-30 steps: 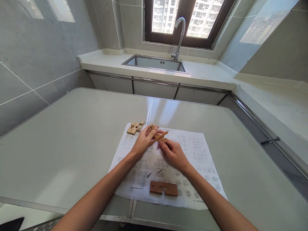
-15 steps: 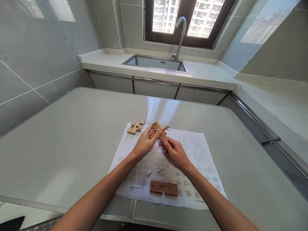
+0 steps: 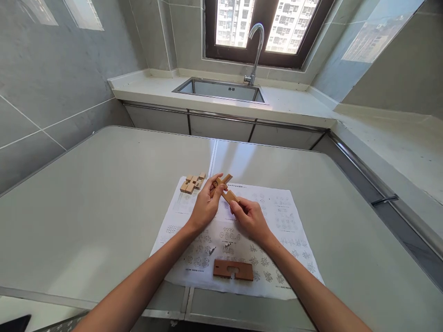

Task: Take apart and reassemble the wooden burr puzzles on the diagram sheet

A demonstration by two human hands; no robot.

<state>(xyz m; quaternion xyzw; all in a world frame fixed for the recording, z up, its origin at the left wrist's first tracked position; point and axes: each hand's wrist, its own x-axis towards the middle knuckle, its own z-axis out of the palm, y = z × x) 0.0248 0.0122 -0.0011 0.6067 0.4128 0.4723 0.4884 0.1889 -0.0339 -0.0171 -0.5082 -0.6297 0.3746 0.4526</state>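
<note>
Both hands are raised in front of the body, and between them are two light brown wooden pieces, above the upper part of a white paper sheet [image 3: 277, 230]. The left hand [image 3: 204, 207] has its grip closed around the place where the pieces cross, with the thumb on the near side. The right hand [image 3: 252, 220] pinches the lower right end of the marked wooden piece [image 3: 231, 197], thumb and fingers clamped on it. This piece slants down from the left fingers to the right ones and bears a dark sign near its upper end. The second wooden piece [image 3: 227, 178] lies across it, and its free end points up and to the right, beyond the left hand; I cannot tell if the two are locked together, because the fingers hide the crossing. Near the left hand, at the upper left corner of the paper, there is a small group of pale wooden blocks [image 3: 189, 186], set close together. A darker brown wooden plate [image 3: 222, 267], with a cutout open toward the person, lies flat on the lower part of the paper. The paper shows many small printed drawings and rests on a grey tabletop [image 3: 104, 193]. Behind the tabletop are a sink [image 3: 221, 91] and a curved tap [image 3: 258, 50].
</note>
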